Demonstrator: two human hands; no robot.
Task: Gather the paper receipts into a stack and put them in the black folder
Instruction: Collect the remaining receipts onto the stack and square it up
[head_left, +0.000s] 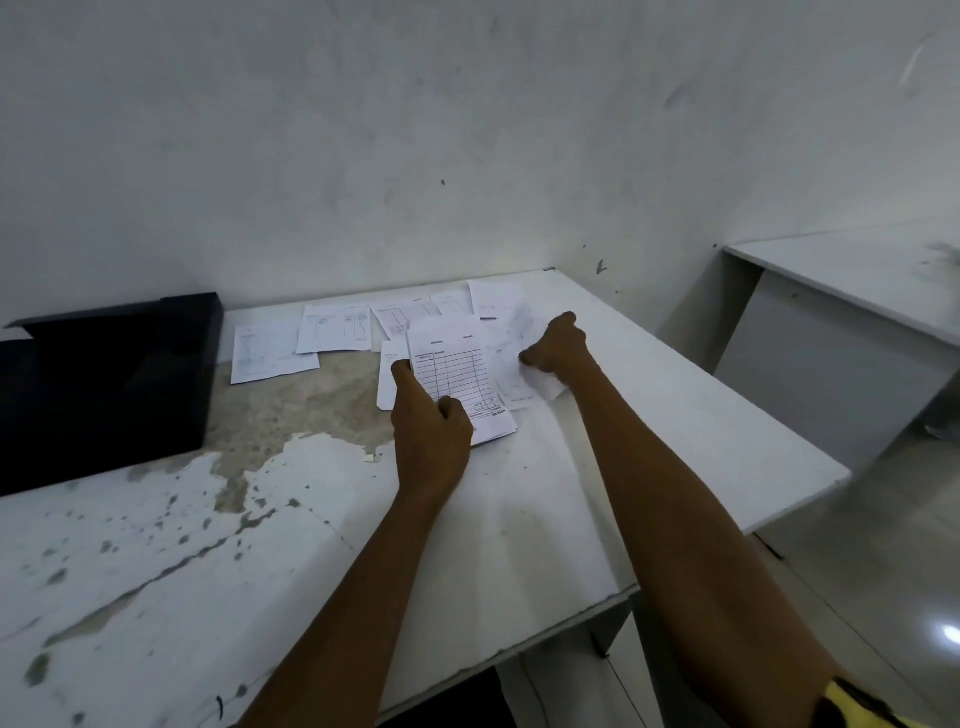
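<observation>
My left hand (431, 436) pinches the lined receipt (457, 379), long axis pointing away from me; my right hand (558, 345) seemingly grips crumpled receipts (519, 364) beside it.

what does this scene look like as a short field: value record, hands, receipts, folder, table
left hand: holding the gridded receipt by its near edge
right hand: gripping a white receipt at the right of the pile
loose receipts: several spread flat along the wall side of the table, not yet stacked
black folder: at the table's left, by the wall; no receipt visible in it
table: white, paint worn off in patches on the left half
task stage: gathering under way
</observation>
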